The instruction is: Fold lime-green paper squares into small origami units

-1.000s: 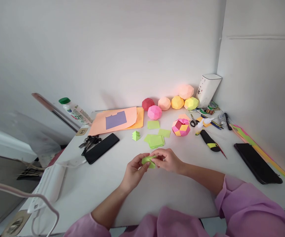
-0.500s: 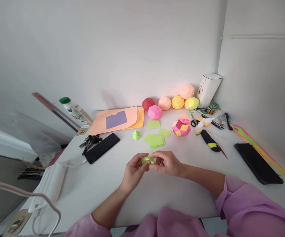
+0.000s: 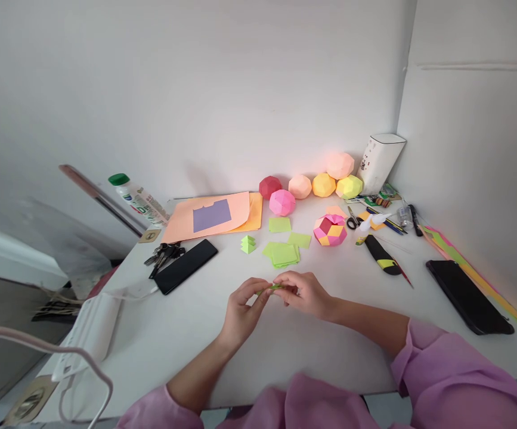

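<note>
Between the fingertips of both hands, above the front middle of the table, is a small folded piece of green paper (image 3: 271, 288); only its thin edge shows. My left hand (image 3: 243, 307) pinches its left end, and my right hand (image 3: 306, 295) grips the right end, fingers curled. Just beyond lie a loose stack of green paper squares (image 3: 284, 255) and two single green squares (image 3: 279, 224). A small stack of folded green paper pieces (image 3: 248, 244) stands left of them. To the right sits a pink, red and yellow paper ball (image 3: 330, 230) with an opening on top.
Several faceted paper balls (image 3: 300, 187) line the wall. Orange sheets (image 3: 182, 221), keys (image 3: 165, 257), a phone (image 3: 186, 266) and a power strip (image 3: 90, 333) lie left. Right are scissors (image 3: 352, 222), glue bottles (image 3: 363, 231), a cutter (image 3: 382, 255) and a black case (image 3: 468, 297).
The green paper has turned from showing its broad face to nearly edge-on. The fingers of both hands have closed in on it.
</note>
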The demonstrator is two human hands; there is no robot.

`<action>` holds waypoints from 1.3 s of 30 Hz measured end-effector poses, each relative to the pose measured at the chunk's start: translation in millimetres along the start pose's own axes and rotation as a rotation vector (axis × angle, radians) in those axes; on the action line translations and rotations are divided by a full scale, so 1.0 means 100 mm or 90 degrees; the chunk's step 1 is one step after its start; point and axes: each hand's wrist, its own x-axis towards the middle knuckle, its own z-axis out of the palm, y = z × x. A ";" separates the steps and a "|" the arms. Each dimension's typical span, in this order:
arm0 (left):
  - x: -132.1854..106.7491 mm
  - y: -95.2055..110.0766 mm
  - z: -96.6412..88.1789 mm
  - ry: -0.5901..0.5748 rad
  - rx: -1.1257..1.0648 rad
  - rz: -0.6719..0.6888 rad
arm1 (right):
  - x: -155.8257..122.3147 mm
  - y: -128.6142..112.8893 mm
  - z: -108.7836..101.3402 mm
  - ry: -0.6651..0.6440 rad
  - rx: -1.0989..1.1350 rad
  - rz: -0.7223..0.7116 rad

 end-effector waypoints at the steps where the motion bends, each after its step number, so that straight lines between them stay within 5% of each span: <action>1: 0.00 0.01 0.00 0.011 -0.001 -0.003 | 0.00 0.00 0.00 0.000 0.007 0.012; 17: -0.03 -0.04 0.01 0.004 -0.126 -0.080 | 0.01 -0.05 -0.03 -0.041 0.133 0.140; 39: -0.04 -0.05 0.03 -0.001 -0.085 -0.055 | -0.01 -0.01 0.01 -0.072 0.126 0.130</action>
